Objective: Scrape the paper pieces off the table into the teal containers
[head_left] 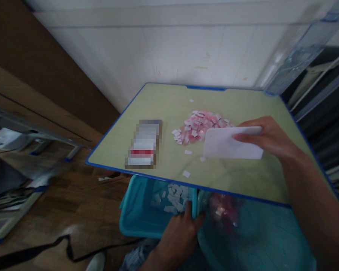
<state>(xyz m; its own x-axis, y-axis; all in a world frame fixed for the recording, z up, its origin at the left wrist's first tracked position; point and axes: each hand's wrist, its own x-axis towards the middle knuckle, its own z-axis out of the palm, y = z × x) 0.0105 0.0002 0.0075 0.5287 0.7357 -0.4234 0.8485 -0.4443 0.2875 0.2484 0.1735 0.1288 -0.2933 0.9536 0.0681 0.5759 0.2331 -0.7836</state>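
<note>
My right hand [267, 133] is closed on the near edge of a flat white rectangular board [223, 145], thumb in front and fingers behind. The board stands on edge or tilts just above the tabletop, beside a pile of small pink and white pieces [205, 124]. A few loose white slips [186, 174] lie near the table's front. Below that edge, my left hand [179, 229] grips the right rim of a teal rectangular bin [135, 222], thumb and index finger at the rim. Small white slips [175, 197] rest inside this bin.
The pale tabletop [166, 96] has a blue border. A blurred phone-like object [144, 145] lies at its left. A round teal basin [271, 233] with a pink-red bundle [224, 210] sits below right. A clear bottle [302, 56] stands at the back right corner.
</note>
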